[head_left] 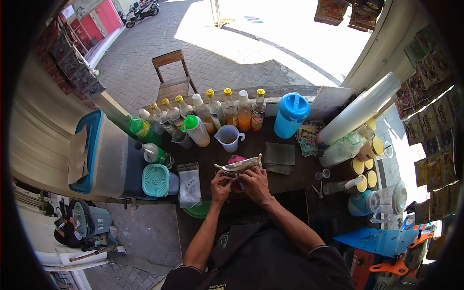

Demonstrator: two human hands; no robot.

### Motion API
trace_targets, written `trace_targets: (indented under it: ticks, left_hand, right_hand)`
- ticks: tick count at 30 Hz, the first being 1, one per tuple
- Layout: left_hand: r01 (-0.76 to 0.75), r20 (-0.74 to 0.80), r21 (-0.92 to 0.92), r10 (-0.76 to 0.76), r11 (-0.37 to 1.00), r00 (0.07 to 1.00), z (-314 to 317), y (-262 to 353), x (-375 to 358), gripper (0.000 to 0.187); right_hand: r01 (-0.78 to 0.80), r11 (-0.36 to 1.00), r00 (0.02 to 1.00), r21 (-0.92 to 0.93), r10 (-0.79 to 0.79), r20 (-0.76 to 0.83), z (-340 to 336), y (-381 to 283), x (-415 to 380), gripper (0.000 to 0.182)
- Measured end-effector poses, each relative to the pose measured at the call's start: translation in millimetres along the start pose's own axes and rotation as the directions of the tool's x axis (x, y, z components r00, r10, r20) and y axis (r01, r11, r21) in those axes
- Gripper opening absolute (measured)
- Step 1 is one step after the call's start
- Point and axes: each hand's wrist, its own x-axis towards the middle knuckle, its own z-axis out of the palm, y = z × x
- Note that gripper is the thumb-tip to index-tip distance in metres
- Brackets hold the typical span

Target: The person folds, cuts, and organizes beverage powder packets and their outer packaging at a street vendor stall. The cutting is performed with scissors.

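Note:
Both my hands meet over the dark counter and grip a silvery foil pouch (240,166). My left hand (222,187) pinches its lower left part. My right hand (254,183) is closed on its right side. Something pink (236,159) shows just behind the pouch, partly hidden by it. Beyond that stands a translucent measuring jug (229,138) with a little liquid in it. Left of my hands lies a clear plastic packet (189,185); to the right are flat dark plastic sheets (280,157).
Several bottles (214,108) line the back edge, with a blue pitcher (292,115) to their right. A large container (113,159) and a green basket (156,180) stand left. Lidded jars (357,166), scissors (317,190) and a cup-sealing machine (377,241) are right.

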Motion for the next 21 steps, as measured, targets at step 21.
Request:
trace_targets:
  ticks: [21]
  left_hand:
    - [0.124, -0.018, -0.447, -0.148, 0.886, 0.989, 2.9, -10.7, 12.2, 0.045]
  right_hand:
    - [-0.41, 0.518, 0.891, 0.75, 0.401, 0.21, 27.9, 68.2, -35.3, 0.079]
